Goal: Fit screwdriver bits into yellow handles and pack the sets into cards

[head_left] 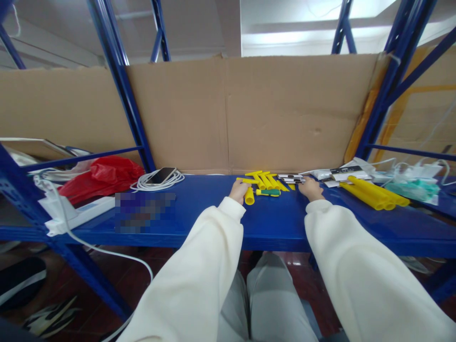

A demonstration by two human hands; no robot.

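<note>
At the blue metal workbench (210, 209), head view, the only one: the left hand (236, 192) is resting with bent fingers beside a short yellow tube (250, 197), a yellow strip (248, 180) lying just beyond it; I cannot tell whether the hand is pinching either. The right hand (311, 189) is lying low beside small silver-and-dark pieces (295, 180), fingertips hidden, so I cannot tell its grip. Between the hands, more yellow tubes (265, 181) are lying in a tight slanting row, a green-and-yellow screwdriver handle (268, 193) sitting just in front. Risks, my judgement: the short tube is looking round, so a careless nudge could be sending it rolling toward the near edge (274, 243). Crowding could be causing knocks too: lifting one tube could be dragging its neighbours. The right sleeve (329, 221) could be catching the long yellow tubes (366, 197) lying to its right.
</note>
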